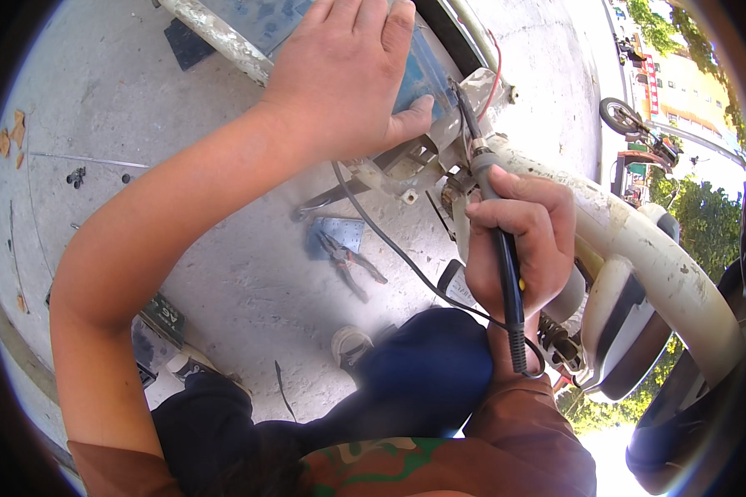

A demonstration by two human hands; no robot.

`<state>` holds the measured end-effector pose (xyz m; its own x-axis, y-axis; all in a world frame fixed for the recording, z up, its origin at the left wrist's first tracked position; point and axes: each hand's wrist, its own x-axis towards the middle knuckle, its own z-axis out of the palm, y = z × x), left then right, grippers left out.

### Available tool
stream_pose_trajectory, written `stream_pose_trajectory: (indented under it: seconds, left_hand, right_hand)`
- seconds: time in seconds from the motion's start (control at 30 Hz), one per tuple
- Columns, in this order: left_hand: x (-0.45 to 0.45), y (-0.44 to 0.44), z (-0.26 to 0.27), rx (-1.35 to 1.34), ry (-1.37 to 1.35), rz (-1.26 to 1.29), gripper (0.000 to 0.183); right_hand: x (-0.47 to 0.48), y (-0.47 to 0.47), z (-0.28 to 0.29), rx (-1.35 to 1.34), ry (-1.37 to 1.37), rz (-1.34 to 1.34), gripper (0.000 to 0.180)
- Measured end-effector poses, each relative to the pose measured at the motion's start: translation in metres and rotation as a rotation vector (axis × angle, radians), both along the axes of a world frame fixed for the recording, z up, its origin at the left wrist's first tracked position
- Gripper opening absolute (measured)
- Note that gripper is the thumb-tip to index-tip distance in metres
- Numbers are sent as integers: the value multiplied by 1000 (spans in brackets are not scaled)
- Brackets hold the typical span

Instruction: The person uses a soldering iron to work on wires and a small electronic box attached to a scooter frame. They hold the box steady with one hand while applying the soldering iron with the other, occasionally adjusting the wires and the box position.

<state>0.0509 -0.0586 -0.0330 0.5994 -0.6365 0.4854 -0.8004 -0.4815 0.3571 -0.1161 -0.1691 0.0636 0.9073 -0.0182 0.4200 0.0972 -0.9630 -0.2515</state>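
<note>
My right hand (528, 230) grips a soldering iron (506, 261) by its black handle. The iron's dark tip points away from me, at the edge of a blue-wrapped pack (418, 71), possibly a battery; contact is hard to tell. Across the pack lies my left hand (342, 81), thumb apart and fingers running to the top of the view. The pack sits within the scuffed, cream-painted frame (628, 233) of a two-wheeler. Near the tip, a thin red wire (496, 74) curves along a metal bracket (478, 84). A black cord (388, 242) loops from the iron's rear, under my left wrist.
Pliers (351, 264) lie partly on a small bluish plate (337, 231) on the concrete floor (236, 261). A dark box (163, 318) bearing writing is beside my foot. A coil-spring shock absorber (556, 338) is right of my forearm. Farther off stands a parked motor vehicle (649, 140).
</note>
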Motion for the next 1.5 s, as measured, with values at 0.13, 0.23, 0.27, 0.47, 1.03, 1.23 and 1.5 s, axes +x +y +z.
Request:
stream_pose_trajectory:
  seconds: [0.13,0.23,0.27,0.47,1.03,1.23,1.5]
  left_hand:
    - [0,-2,-3,8,-44,32,86]
    - [1,-2,-3,5,-28,15,87]
    - [1,-3,-4,17,-41,24,89]
    - [0,-3,-7,20,-52,8,103]
    - [1,-4,-7,55,-80,28,109]
    - [1,-1,-5,28,-63,-6,106]
    - [1,-1,-3,37,-60,-9,106]
  right_hand:
    - [-1,-1,2,-20,32,-12,21]
    - [-1,-1,1,-14,20,-5,22]
    - [1,-1,0,-7,1,3,23]
    - [1,-4,1,-41,38,-12,21]
    - [0,-2,1,-28,26,-24,21]
    - [0,-2,1,1,7,10,24]
    - [1,-1,1,2,-3,13,24]
